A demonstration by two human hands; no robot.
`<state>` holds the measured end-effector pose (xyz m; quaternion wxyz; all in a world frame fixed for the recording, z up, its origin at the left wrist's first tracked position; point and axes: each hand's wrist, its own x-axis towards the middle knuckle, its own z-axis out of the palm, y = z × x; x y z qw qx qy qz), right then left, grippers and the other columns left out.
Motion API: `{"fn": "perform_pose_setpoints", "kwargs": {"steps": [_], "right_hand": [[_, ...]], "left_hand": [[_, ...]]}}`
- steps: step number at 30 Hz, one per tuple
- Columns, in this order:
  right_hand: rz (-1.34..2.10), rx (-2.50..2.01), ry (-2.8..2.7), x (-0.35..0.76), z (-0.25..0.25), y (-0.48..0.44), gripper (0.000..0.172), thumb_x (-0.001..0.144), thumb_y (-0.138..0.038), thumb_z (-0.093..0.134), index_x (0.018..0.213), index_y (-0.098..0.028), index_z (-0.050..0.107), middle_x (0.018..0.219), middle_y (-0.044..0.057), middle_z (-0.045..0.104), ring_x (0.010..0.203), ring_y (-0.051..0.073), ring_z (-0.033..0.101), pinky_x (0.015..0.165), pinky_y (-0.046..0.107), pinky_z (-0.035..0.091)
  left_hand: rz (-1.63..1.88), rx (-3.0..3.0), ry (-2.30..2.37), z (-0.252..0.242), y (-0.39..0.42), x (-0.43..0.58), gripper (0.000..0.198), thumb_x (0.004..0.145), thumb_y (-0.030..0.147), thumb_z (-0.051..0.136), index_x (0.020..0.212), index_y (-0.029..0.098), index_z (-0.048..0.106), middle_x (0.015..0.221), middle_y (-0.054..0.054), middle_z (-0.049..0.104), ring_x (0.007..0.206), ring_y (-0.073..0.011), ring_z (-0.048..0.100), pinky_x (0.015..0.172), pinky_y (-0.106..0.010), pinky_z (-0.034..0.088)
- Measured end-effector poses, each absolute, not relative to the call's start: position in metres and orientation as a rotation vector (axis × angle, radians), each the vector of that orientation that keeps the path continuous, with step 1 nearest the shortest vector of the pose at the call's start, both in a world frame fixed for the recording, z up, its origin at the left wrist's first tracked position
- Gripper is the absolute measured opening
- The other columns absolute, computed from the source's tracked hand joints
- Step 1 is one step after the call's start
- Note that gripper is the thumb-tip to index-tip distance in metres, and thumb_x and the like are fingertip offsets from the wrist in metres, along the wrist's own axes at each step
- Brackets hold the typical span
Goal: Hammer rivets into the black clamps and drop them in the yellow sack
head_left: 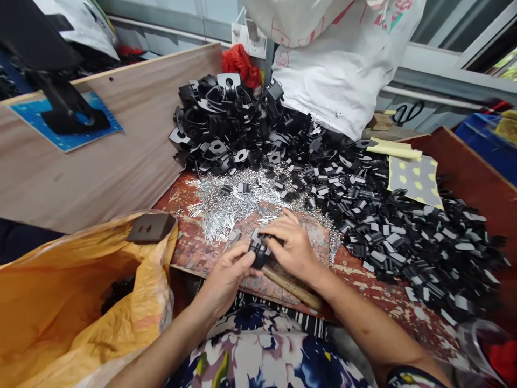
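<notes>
Near the front edge of the worn red table, both hands meet at a small black plastic part (258, 254). My left hand (226, 272) is closed on its lower left side, thumb on top. The fingers of my right hand (291, 242) pinch the same part from the upper right; whether a separate piece sits in them is hidden. Below the right hand lies a tool with a wooden handle (297, 288), its head covered by the hands. A heap of silver metal pins (226, 207) lies just beyond the fingers.
Black plastic parts with rings (218, 148) are piled at the back. Smaller black pieces (388, 231) spread over the right side. An orange sack (81, 302) gapes at the left below a wooden board (133, 118). A white sack (327, 81) hangs behind, with scissors (407, 113) farther right.
</notes>
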<state>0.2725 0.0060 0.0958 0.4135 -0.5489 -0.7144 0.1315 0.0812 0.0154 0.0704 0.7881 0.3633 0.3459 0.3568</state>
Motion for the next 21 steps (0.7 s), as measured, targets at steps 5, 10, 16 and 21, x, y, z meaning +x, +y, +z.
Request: {"fn": "perform_pose_setpoints", "kwargs": {"steps": [5, 10, 16, 21], "right_hand": [[0.323, -1.400, -1.678, 0.254, 0.087, -0.016, 0.030, 0.090, -0.015, 0.056, 0.100, -0.033, 0.078, 0.086, -0.002, 0.077, 0.088, 0.020, 0.070, 0.121, 0.061, 0.027], [0.251, -1.393, -1.768, 0.249, 0.082, -0.027, 0.041, 0.093, -0.017, 0.049, 0.119, -0.036, 0.074, 0.097, 0.002, 0.077, 0.100, 0.025, 0.069, 0.121, 0.067, 0.023], [0.617, -1.308, -1.599, 0.238, 0.077, -0.040, 0.041, 0.096, -0.019, 0.048, 0.126, -0.033, 0.071, 0.108, 0.004, 0.076, 0.101, 0.022, 0.069, 0.108, 0.050, 0.047], [0.892, -1.336, -1.760, 0.274, 0.080, -0.009, 0.037, 0.092, -0.021, 0.050, 0.118, -0.025, 0.076, 0.106, 0.003, 0.079, 0.102, 0.020, 0.071, 0.095, 0.037, 0.054]], "left_hand": [[0.794, 0.775, 0.687, 0.078, 0.009, 0.091, 0.025, 0.079, 0.040, 0.084, 0.082, 0.016, 0.078, 0.100, -0.006, 0.060, 0.080, -0.0148, 0.059, 0.066, -0.027, 0.060], [0.819, 0.856, 0.691, 0.072, 0.004, 0.087, 0.024, 0.082, 0.040, 0.081, 0.083, 0.016, 0.079, 0.100, -0.005, 0.057, 0.076, -0.0133, 0.058, 0.064, -0.025, 0.060], [0.873, 1.095, 0.843, 0.068, 0.004, 0.081, 0.028, 0.080, 0.045, 0.079, 0.078, 0.018, 0.078, 0.128, -0.011, 0.052, 0.105, -0.0269, 0.060, 0.065, -0.030, 0.063], [0.859, 1.246, 0.896, 0.069, 0.013, 0.070, 0.025, 0.082, 0.041, 0.074, 0.073, 0.018, 0.075, 0.141, -0.013, 0.056, 0.104, -0.0279, 0.063, 0.064, -0.030, 0.059]]}}
